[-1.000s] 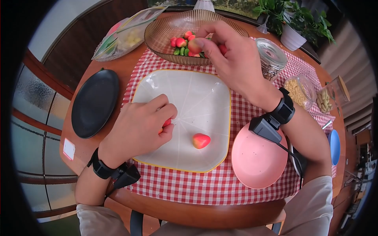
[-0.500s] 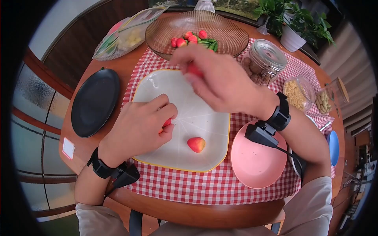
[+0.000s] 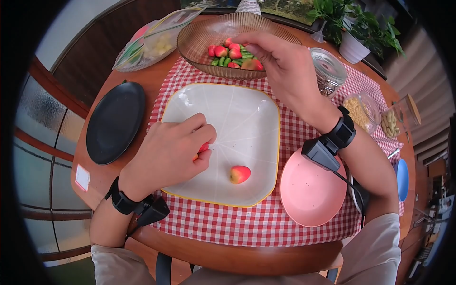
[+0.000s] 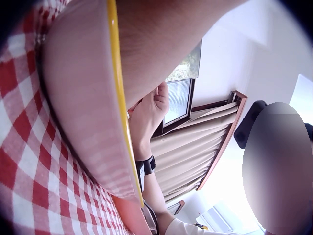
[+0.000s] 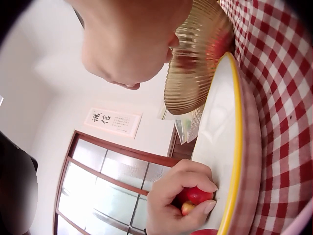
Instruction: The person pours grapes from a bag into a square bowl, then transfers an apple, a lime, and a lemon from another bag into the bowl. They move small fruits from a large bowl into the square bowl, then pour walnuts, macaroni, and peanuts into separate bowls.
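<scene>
Small red-and-yellow apples sit in the fingers of my left hand [image 3: 173,149], which is low over the left half of the white plate [image 3: 247,118]. The right wrist view shows a red apple [image 5: 199,195] and a yellowish one between its curled fingers and thumb. My right hand [image 3: 292,76] hangs above the ribbed amber bowl [image 3: 194,40], fingers loosely bent, with no fruit visible in them. Just below it is a blurred apple [image 3: 252,65]. Several more apples [image 3: 220,51] lie in the bowl among small green vegetables [image 3: 222,61]. One loose apple [image 3: 240,174] lies on the plate.
To the right of the plate lies a pink dish [image 3: 313,194], to the left a black plate [image 3: 116,123]. Glass jars [image 3: 327,69] stand behind my right forearm. A bagged glass dish [image 3: 152,47] sits back left, over the wooden table and checked cloth [image 3: 204,223].
My right hand went from the bowl down over the plate, then back above the bowl, letting go of an apple there. The loose apple on the plate has turned. My left hand stayed put.
</scene>
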Motion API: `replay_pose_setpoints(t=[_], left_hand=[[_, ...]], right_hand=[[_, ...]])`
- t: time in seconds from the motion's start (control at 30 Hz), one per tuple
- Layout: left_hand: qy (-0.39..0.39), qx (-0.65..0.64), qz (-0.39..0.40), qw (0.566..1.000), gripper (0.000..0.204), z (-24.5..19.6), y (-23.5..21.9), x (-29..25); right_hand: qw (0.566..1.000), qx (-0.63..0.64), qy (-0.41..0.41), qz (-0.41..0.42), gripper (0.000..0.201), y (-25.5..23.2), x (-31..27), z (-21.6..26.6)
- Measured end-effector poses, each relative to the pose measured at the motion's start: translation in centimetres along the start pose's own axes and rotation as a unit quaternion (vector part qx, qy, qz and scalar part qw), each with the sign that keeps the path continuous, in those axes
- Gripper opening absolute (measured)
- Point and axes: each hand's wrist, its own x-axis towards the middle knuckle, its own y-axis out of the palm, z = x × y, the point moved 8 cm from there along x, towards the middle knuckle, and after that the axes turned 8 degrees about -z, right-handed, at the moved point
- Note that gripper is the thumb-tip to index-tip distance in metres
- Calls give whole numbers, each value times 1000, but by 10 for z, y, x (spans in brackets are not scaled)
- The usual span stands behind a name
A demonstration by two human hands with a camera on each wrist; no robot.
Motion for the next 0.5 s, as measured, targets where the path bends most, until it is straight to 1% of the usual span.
replay_pose_setpoints(t=[0.03, 0.13, 0.17, 0.23, 0.27, 0.3, 0.33, 0.37, 0.4, 0.43, 0.47, 0.5], left_hand=[[-2, -1, 2, 1000, 15, 0, 0, 0], [-3, -2, 4, 1000, 16, 0, 0, 0], [-3, -2, 4, 1000, 16, 0, 0, 0], [-4, -2, 5, 1000, 16, 1, 1, 0], [-5, -2, 6, 1000, 16, 1, 1, 0], [-5, -2, 6, 1000, 16, 1, 2, 0], [-1, 6, 2, 1000, 16, 1, 1, 0], [4, 13, -1, 1000, 16, 0, 1, 0], [5, 13, 0, 1000, 16, 0, 3, -1], [14, 22, -19, 999, 17, 0, 2, -1], [23, 32, -38, 999, 18, -1, 1, -2], [24, 32, -37, 999, 18, 0, 1, -2]], right_hand=[[999, 2, 50, 6, 23, 1, 0, -7], [997, 15, 68, 15, 24, -4, 3, 4], [997, 15, 68, 15, 24, -5, 3, 8], [995, 79, 18, 58, 18, 1, 0, 26], [995, 79, 17, 58, 18, 2, -2, 29], [991, 86, -29, 100, 13, 10, -7, 39], [983, 91, -75, 142, 14, 17, -13, 50], [983, 91, -75, 141, 14, 20, -16, 52], [969, 119, -77, 201, 17, 32, -25, 57], [951, 146, -80, 259, 20, 41, -33, 62], [931, 137, -65, 332, 30, 50, -41, 63], [932, 137, -64, 330, 30, 49, -41, 63]])
